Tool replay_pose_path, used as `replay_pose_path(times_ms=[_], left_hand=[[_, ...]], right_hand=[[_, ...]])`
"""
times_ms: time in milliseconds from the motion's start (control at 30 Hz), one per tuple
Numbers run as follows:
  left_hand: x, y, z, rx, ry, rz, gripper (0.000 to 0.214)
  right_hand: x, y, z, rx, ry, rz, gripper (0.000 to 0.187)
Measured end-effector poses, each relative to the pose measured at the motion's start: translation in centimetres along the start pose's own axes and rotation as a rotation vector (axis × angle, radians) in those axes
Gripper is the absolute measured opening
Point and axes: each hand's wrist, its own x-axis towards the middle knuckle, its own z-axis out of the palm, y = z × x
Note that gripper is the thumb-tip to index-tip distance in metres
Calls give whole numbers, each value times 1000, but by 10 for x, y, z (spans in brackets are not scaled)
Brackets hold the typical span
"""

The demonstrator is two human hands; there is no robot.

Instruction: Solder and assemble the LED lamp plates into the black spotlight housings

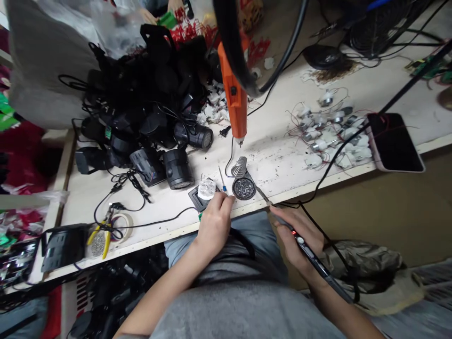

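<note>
My right hand is wrapped round a soldering iron with a small red display. The iron's metal tip points left, close to the rim of a round tin of dark, shiny shavings. Just behind the tin is a coiled spring holder. My left hand is closed at the table's front edge, left of the tin; what its fingers pinch is hidden. Beyond those fingers a clear LED lens piece rests on a dark square part. A thin screwdriver with a blue end lies beside it.
An orange electric screwdriver hangs above the table. Black lamp housings are heaped at left, near yellow-handled pliers and a tape roll. Small wired motors and a phone lie right. Another person's hand shows behind.
</note>
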Motion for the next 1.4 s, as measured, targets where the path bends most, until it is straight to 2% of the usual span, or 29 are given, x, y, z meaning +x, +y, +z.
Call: replay_pose_path(times_ms=[67,167,267,467,733,1067,1267,1400], left_hand=[[-3,-1,-7,-63,62,7,32],[-1,3,-14,-166,224,-2,25],[7,8,-10,-203,317,4,21],[20,10,14,32,229,100,17],[25,12,21,77,197,111,13],[25,12,31,74,214,73,26],[27,12,30,62,176,68,25],[27,13,29,70,172,61,25]], right_hand=[[0,1,1,14,5,-3,39],[1,1,3,29,-4,-20,40],[1,0,4,36,15,-10,40],[-7,-1,2,38,34,121,36],[-12,-4,4,-8,59,287,27],[-4,2,3,-39,46,169,25],[-5,3,2,-53,-1,175,26],[-4,2,7,-48,39,200,24]])
